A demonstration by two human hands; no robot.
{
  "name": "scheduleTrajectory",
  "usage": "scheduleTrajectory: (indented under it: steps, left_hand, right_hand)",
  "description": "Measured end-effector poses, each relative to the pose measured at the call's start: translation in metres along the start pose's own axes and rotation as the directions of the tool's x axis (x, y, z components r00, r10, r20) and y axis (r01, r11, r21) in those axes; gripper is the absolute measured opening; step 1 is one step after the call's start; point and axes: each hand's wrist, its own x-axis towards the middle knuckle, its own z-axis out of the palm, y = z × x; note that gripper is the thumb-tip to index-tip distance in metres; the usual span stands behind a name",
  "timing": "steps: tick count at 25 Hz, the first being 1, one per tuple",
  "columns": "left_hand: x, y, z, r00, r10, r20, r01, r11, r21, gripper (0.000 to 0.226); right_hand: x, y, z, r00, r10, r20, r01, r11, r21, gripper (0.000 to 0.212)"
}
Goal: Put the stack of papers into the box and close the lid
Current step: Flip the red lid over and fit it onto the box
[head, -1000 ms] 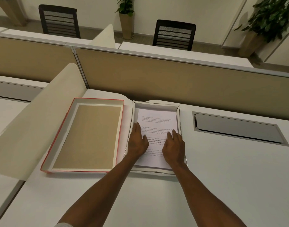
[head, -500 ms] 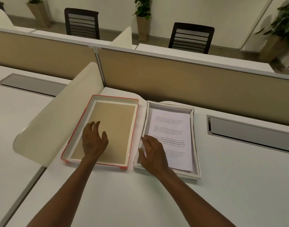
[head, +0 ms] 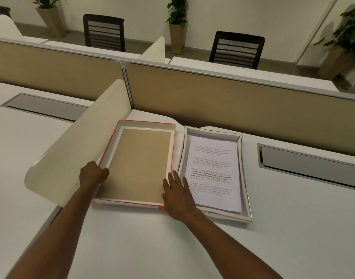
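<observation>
The stack of printed papers (head: pixel 212 170) lies flat inside the white box (head: pixel 245 178) on the desk. Left of it the lid (head: pixel 140 164) lies upside down, red-edged with a tan inner panel. My left hand (head: pixel 93 175) grips the lid's left rim, fingers curled over the edge. My right hand (head: pixel 177 195) rests with fingers spread at the lid's near right corner, between lid and box; whether it grips the rim is unclear.
A curved cream divider (head: pixel 78 150) rises just left of the lid, touching my left hand. A tan partition (head: pixel 233 101) runs behind. Grey cable trays (head: pixel 309 168) sit recessed in the white desk (head: pixel 192 248) on the right and far left.
Both hands left the papers and moved left. My left hand went from the lid's inner panel to its left rim; my right hand shifted from the box's left side to the lid's right corner.
</observation>
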Motion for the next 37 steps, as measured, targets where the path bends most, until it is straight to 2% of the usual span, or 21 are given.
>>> scheduleTrajectory:
  steps: [3,5,7,9,11,13,15,16,18,20,22,25,29,31,32,33,35,36,37]
  left_hand:
    - [-0.001,0.006,-0.018,0.998,0.05,0.027,-0.048,0.995,-0.082,0.051]
    - [-0.008,0.011,-0.034,0.991,0.107,0.08,-0.092,0.98,-0.176,0.057]
    - [-0.02,0.019,-0.052,0.964,0.21,0.163,-0.17,0.959,-0.228,0.064]
    - [-0.036,0.029,-0.077,0.932,0.293,0.212,-0.219,0.924,-0.315,0.068]
    - [-0.062,0.042,-0.102,0.884,0.385,0.265,-0.244,0.864,-0.441,0.073]
    - [-0.091,0.055,-0.116,0.839,0.474,0.268,-0.301,0.814,-0.496,0.068]
    - [-0.12,0.072,-0.113,0.813,0.548,0.197,-0.421,0.787,-0.451,0.05]
    - [-0.133,0.08,-0.108,0.8,0.583,0.142,-0.485,0.768,-0.418,0.049]
    - [-0.156,0.094,-0.095,0.781,0.624,0.034,-0.566,0.73,-0.382,0.059]
    - [-0.174,0.108,-0.084,0.8,0.6,-0.027,-0.56,0.73,-0.392,0.069]
    - [-0.189,0.12,-0.075,0.816,0.577,-0.05,-0.54,0.728,-0.423,0.071]
    - [-0.207,0.132,-0.06,0.766,0.643,-0.01,-0.564,0.664,-0.491,0.065]
    - [-0.216,0.132,-0.045,0.65,0.752,0.107,-0.59,0.588,-0.553,0.074]
    - [-0.215,0.128,-0.031,0.58,0.796,0.171,-0.595,0.558,-0.578,0.071]
    - [-0.211,0.125,-0.021,0.576,0.795,0.187,-0.587,0.563,-0.582,0.07]
    - [-0.205,0.122,-0.008,0.605,0.774,0.186,-0.564,0.582,-0.585,0.072]
    - [-0.187,0.113,0.021,0.756,0.626,0.194,-0.421,0.691,-0.588,0.072]
    - [-0.177,0.108,0.035,0.838,0.486,0.247,-0.275,0.768,-0.578,0.07]
    - [-0.167,0.103,0.048,0.881,0.339,0.331,-0.116,0.832,-0.542,0.069]
  right_hand:
    - [-0.002,0.003,-0.015,1.0,0.029,-0.006,-0.029,0.999,0.043,0.059]
    - [-0.003,0.002,-0.032,0.997,0.056,-0.058,-0.046,0.986,0.159,0.06]
    - [-0.002,-0.003,-0.058,0.981,0.101,-0.163,-0.043,0.946,0.322,0.059]
    - [0.001,-0.01,-0.093,0.94,0.134,-0.315,0.008,0.912,0.411,0.057]
    - [0.006,-0.019,-0.13,0.862,0.107,-0.495,0.106,0.918,0.381,0.056]
    - [0.014,-0.028,-0.168,0.809,0.077,-0.583,0.173,0.916,0.361,0.057]
    - [0.023,-0.031,-0.197,0.853,0.139,-0.504,0.148,0.86,0.488,0.06]
    - [0.026,-0.03,-0.206,0.884,0.193,-0.426,0.101,0.81,0.577,0.063]
    - [0.027,-0.025,-0.215,0.92,0.282,-0.272,-0.02,0.727,0.687,0.068]
    - [0.024,-0.022,-0.213,0.925,0.327,-0.194,-0.096,0.694,0.714,0.067]
    - [0.021,-0.02,-0.207,0.927,0.344,-0.148,-0.112,0.631,0.768,0.062]
    - [0.017,-0.012,-0.2,0.904,0.405,-0.134,-0.127,0.556,0.822,0.06]
    - [0.007,0.016,-0.202,0.866,0.484,-0.122,-0.185,0.539,0.822,0.065]
    - [0.0,0.031,-0.204,0.836,0.534,-0.129,-0.207,0.523,0.827,0.068]
    - [-0.003,0.038,-0.205,0.821,0.557,-0.129,-0.222,0.518,0.826,0.069]
    - [-0.005,0.044,-0.205,0.809,0.575,-0.121,-0.239,0.51,0.826,0.069]
    - [-0.009,0.053,-0.203,0.795,0.598,-0.102,-0.252,0.478,0.841,0.064]
    - [-0.01,0.056,-0.201,0.79,0.605,-0.095,-0.248,0.458,0.854,0.061]
    - [-0.012,0.06,-0.199,0.786,0.612,-0.086,-0.242,0.434,0.868,0.058]
